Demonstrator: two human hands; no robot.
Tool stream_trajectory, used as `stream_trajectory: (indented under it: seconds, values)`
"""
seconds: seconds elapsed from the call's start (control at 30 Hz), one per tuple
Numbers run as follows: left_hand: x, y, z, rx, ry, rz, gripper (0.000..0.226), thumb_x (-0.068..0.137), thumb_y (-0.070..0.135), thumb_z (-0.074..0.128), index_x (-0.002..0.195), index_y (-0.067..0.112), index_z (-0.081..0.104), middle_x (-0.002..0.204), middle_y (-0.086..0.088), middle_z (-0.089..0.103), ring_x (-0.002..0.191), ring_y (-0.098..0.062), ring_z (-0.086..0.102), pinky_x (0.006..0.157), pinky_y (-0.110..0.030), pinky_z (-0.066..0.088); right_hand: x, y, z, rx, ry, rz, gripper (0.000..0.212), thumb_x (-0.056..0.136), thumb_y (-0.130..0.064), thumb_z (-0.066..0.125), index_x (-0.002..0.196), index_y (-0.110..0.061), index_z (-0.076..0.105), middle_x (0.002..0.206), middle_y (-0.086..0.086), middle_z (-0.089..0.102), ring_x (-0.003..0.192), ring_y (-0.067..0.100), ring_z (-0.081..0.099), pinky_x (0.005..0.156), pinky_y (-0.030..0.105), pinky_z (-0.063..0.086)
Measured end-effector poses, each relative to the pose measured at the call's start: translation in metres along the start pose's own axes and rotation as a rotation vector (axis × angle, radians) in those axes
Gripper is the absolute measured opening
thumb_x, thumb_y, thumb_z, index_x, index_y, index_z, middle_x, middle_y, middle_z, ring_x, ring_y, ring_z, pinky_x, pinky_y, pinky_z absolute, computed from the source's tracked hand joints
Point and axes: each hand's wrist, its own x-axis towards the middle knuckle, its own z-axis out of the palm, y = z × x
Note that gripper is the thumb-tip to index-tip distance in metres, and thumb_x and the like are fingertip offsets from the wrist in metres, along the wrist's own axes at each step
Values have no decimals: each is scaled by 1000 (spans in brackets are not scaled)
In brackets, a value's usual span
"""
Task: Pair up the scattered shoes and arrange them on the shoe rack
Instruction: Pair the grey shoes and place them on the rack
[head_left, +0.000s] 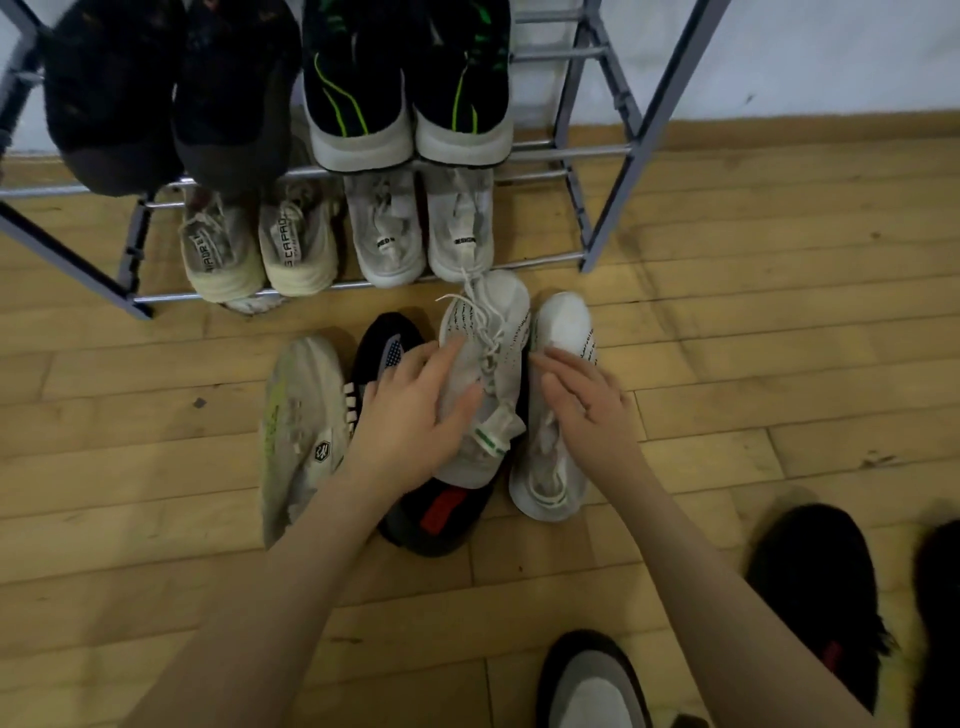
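Head view | left hand (415, 415) is grasping a white knit shoe (485, 374) lying on a black shoe (441, 514) on the floor by the shoe rack (597, 208) front | right hand (587, 405), fingers relaxed, is resting on its mate (550, 478) | best lifting both together, heels level.

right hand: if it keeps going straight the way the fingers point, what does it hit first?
The right hand points up and slightly left, fingertips over the toe of the white knit sneaker with black script. Beyond that toe, likely the grey metal shoe rack's front bar and the white sneaker on its lowest shelf; depth unclear.
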Motion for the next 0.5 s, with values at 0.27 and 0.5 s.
stream_trajectory:
  seconds: [0.27,0.5]
  values:
    - [-29,3,33,503,-30,299,57,83,45,59,135,32,41,143,-17,40,124,-49,40,90,-59,45,-60,34,13,-141,-53,-134,45,87,-57,38,131,-48,42,145,-16,29,137,19,23,109,43,21]
    - [-29,0,32,489,29,221,44,84,42,49,121,21,57,137,-18,45,108,-46,54,69,-51,54,-71,46,25,-431,-137,-37,64,79,-74,28,139,-56,17,158,-3,-3,143,32,-8,111,58,8]
